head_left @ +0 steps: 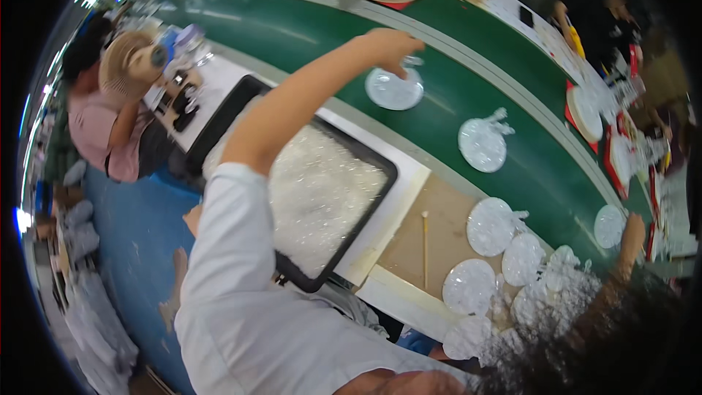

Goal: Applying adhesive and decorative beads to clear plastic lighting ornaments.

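My left arm, in a white sleeve, reaches across to the green conveyor belt. At its end my left hand [391, 47] is closed, fingers bent down on the clear stem-like part of a round, clear disc-shaped piece [393, 91] on the belt. Another such piece [482, 145], with a knobbly clear stem, lies farther right on the belt. Below my arm stands a black-rimmed tray [391, 175] filled with small glossy clear bits [325, 205]; the arm covers its upper left part. My right hand does not show.
Several clear round pieces [470, 287] crowd a brown board [409, 230] beside a thin stick [425, 249]. Dark hair [578, 329] blocks the lower right; a co-worker's hand [633, 238] touches a disc there. A person in pink [110, 124] sits left, beside a beige fan-like object [128, 66].
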Tool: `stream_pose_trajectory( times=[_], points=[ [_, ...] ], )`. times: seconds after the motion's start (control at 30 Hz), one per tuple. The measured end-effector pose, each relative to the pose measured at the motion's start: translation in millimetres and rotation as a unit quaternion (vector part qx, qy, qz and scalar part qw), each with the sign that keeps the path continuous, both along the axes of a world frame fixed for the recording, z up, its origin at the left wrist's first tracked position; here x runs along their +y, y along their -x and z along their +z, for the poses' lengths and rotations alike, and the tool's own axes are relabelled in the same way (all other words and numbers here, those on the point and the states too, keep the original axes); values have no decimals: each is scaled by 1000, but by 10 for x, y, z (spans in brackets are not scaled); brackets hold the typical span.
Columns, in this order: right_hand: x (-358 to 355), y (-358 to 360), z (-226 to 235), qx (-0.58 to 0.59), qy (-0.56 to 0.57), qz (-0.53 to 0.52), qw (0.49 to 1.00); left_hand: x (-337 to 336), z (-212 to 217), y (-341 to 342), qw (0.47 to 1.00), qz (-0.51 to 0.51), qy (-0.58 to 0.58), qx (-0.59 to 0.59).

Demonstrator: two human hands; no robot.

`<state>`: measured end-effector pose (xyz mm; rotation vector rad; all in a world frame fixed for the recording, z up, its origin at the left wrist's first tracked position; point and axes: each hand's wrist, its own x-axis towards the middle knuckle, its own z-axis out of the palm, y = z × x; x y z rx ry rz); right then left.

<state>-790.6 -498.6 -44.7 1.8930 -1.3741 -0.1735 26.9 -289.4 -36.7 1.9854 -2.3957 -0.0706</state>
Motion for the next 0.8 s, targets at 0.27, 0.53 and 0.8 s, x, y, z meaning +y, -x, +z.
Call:
stream_pose_trajectory(
  times=[0.27,0.53,0.8],
  points=[
    [1290,-1103,1714,-169,44,168,970,108,150,346,994,-78,76,3],
    [3255,-3928,2124,-168,-11,296,940,852,93,992,983,-177,44,38],
    [3915,-5022,1885,-289,-85,431,851,1445,85,364,961,-180,32,209]
  ],
)
